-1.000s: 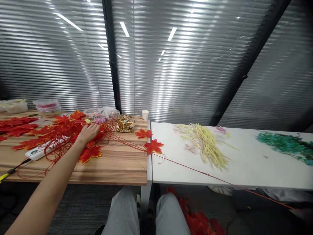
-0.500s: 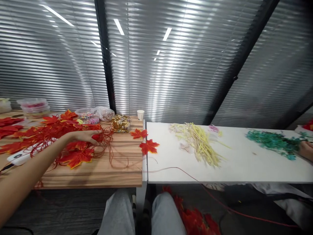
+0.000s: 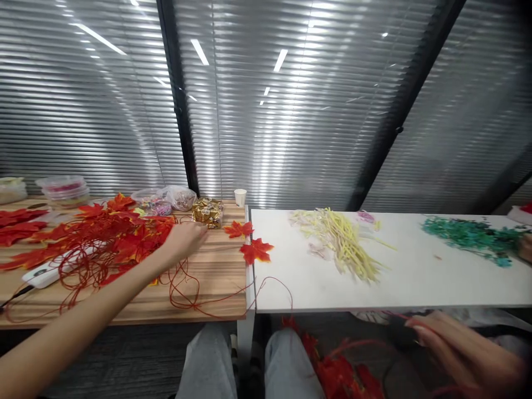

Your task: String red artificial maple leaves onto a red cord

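Note:
My left hand (image 3: 186, 239) is over the wooden tabletop, fingers curled together and slightly blurred, just in front of a gold foil packet (image 3: 208, 213). Whatever its fingers may hold is hidden. Under and beside that arm spreads a tangle of thin red cord (image 3: 83, 271), mixed with red-orange artificial maple leaves (image 3: 135, 244). Low at the right, my right hand (image 3: 461, 349) is closed in a pinch on the red cord and smeared by motion. Loops of the cord run across the wooden table's front edge. Two loose maple leaves (image 3: 256, 251) lie where the tables meet.
On the white table (image 3: 282, 288) lie yellow strips (image 3: 349, 244) and green artificial foliage (image 3: 469, 237), with another person's hand (image 3: 526, 246) beside it. A paper cup (image 3: 240, 198), plastic tubs (image 3: 64, 191) and a white power strip (image 3: 62, 263) occupy the wooden table. More red leaves (image 3: 336, 377) are below.
My left hand has moved right from the leaf pile and its fingers have closed up. My right hand has come into view low at the right. The cord loops have shifted toward the table's front edge.

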Demonstrator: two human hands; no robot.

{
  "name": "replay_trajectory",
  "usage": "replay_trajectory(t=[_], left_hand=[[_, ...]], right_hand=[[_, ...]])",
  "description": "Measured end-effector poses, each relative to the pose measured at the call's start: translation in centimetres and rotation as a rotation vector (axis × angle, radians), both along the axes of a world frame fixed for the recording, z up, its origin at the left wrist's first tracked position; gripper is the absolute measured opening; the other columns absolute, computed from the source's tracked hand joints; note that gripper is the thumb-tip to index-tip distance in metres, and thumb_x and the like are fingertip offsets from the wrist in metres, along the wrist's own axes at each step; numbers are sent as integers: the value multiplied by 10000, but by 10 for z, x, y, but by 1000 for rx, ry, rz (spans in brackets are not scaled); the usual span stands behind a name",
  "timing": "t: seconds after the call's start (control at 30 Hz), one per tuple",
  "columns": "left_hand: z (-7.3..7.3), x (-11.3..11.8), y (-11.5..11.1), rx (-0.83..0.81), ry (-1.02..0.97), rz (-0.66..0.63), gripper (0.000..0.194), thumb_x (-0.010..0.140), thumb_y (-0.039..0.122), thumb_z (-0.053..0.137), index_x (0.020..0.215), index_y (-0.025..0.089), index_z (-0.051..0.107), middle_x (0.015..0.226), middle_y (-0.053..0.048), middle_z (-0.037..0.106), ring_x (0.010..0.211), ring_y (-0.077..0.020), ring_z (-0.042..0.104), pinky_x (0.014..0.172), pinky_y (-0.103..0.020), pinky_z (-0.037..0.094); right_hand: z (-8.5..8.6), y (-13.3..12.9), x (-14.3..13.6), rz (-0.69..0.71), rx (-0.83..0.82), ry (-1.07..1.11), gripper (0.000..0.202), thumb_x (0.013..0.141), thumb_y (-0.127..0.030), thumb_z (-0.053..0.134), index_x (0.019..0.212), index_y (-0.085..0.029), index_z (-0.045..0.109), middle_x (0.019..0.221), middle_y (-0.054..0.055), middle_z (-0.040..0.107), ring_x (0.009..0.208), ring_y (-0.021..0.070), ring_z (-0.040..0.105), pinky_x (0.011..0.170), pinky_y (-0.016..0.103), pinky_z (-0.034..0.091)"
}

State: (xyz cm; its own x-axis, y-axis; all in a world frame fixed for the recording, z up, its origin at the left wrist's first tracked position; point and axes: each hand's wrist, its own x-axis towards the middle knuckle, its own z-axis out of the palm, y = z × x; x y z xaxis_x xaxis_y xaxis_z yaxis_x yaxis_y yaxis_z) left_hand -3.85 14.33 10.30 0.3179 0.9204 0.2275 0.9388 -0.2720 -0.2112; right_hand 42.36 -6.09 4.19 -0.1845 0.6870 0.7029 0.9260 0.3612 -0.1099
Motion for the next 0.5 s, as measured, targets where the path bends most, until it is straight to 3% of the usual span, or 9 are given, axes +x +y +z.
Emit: replay_trajectory(t=[0.1, 0.2, 0.33, 0.43, 0.5], left_hand=[[-30, 42, 7, -61, -52, -181, 314, 829, 278, 334, 773, 144, 613, 812, -107, 614, 764, -217, 573, 668, -299, 409], [-65, 76, 27, -86, -118, -279, 268, 806, 170, 360, 911, 140, 605, 884, -127, 608, 809, -227, 569, 701, -313, 406], [-108, 98, 60, 51, -274, -310, 398, 782, 74, 353, 1148, 158, 484, 1148, -144, 516, 997, -247, 495, 791, -344, 382], [-130, 97, 77, 45, -400, -342, 297, 814, 129, 355, 1026, 167, 559, 1053, -111, 570, 977, -224, 488, 806, -335, 372], [-137, 92, 81, 32, -456, -335, 258, 836, 206, 356, 925, 159, 594, 960, -102, 594, 919, -214, 499, 795, -329, 373]], right_hand=[[5, 7, -22, 164, -61, -99, 205, 816, -367, 468, 836, -253, 636, 761, 46, 632, 705, 166, 598, 633, 235, 467], [7, 10, -37, 185, -218, 13, 255, 826, -376, 448, 801, -225, 652, 710, 54, 620, 664, 168, 575, 589, 239, 447], [-9, 13, -42, 37, -668, 416, 374, 813, -477, 416, 754, -179, 634, 540, 27, 529, 486, 134, 474, 469, 234, 379], [-16, 12, -46, 31, -926, 781, 482, 762, -589, 412, 716, -149, 603, 421, -28, 359, 418, 105, 366, 438, 230, 321], [-13, 12, -52, 66, -1016, 1028, 489, 727, -616, 448, 708, -147, 583, 431, -51, 295, 416, 86, 322, 446, 224, 308]])
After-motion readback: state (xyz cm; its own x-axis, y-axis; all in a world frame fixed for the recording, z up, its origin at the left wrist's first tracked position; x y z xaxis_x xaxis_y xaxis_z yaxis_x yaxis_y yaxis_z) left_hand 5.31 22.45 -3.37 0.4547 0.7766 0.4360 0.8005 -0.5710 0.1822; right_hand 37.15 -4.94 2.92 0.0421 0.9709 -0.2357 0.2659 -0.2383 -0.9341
